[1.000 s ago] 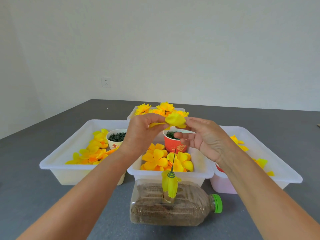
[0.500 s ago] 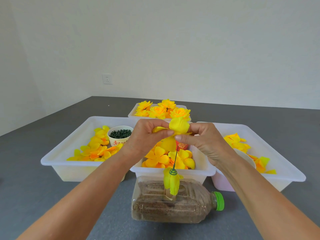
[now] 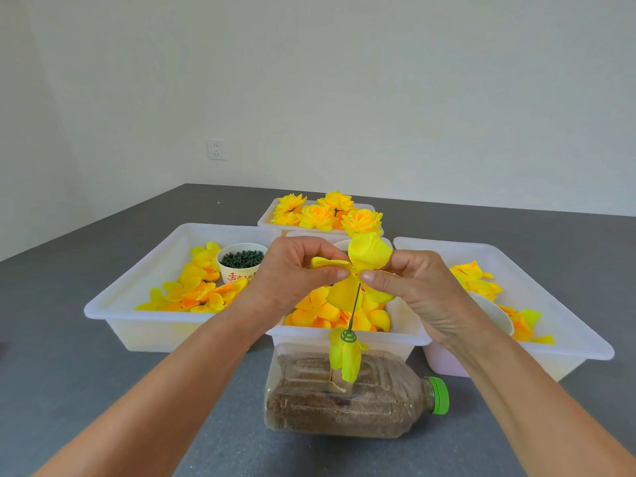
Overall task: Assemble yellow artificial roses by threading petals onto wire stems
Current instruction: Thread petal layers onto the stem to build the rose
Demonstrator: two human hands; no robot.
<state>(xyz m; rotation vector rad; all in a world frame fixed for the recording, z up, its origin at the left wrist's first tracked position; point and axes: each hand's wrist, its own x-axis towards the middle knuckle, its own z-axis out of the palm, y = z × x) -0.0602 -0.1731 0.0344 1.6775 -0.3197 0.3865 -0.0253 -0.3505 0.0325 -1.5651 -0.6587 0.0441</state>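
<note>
A: Where is the petal piece (image 3: 358, 270) held?

B: At frame centre, pinched from both sides. Left hand (image 3: 292, 270) fingers are curled onto its left edge; right hand (image 3: 416, 287) thumb and fingers are closed on its right.

A: And the wire stem (image 3: 355, 308)?

B: Seen running down from the petal piece to a partly built bud (image 3: 345, 356), set in the sand-filled bottle (image 3: 344, 407) at lower centre.

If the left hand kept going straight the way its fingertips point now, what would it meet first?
The left hand points right, across the yellow petal piece it pinches, so it would probably first meet the fingertips of the right hand pinching the other side, though relative depth is hard to judge.
</note>
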